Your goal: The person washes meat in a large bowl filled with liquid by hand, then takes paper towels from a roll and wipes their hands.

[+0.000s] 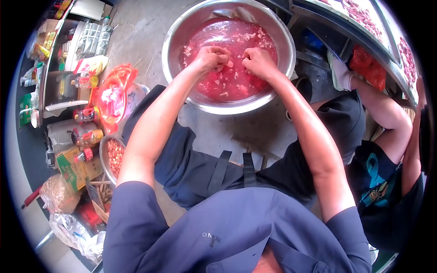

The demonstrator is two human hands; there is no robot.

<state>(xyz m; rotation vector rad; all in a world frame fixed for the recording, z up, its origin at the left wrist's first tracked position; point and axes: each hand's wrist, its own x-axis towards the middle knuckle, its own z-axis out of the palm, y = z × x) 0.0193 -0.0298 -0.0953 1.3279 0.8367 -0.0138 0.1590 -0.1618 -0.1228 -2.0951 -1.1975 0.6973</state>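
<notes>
The wide metal basin (pixel 284 48) sits on the floor (pixel 139 27) in front of the seated person, between and just beyond the knees. It contains a red liquid (pixel 207 34) with pale pieces (pixel 264 41) scattered through it; a denser group lies along the right side, inside the wall.

Both hands are positioned over the basin, side by side and apart from each other. Left hand (pixel 213 59): fingers bent inward, fingertips close together. Right hand (pixel 258 63): fingers curled toward the palm, knuckles uppermost. From this angle it cannot be told whether either hand has hold of a piece.

To the person's left, a smaller metal bowl (pixel 104 159) contains orange-red chopped bits (pixel 114 157). Beyond it stands an open red plastic bag (pixel 123 75). Bottles (pixel 86 113) and a green carton (pixel 70 167) are located farther left. To the right, a second person in dark clothing (pixel 380 159) sits beside trays of reddish pieces (pixel 359 18).
</notes>
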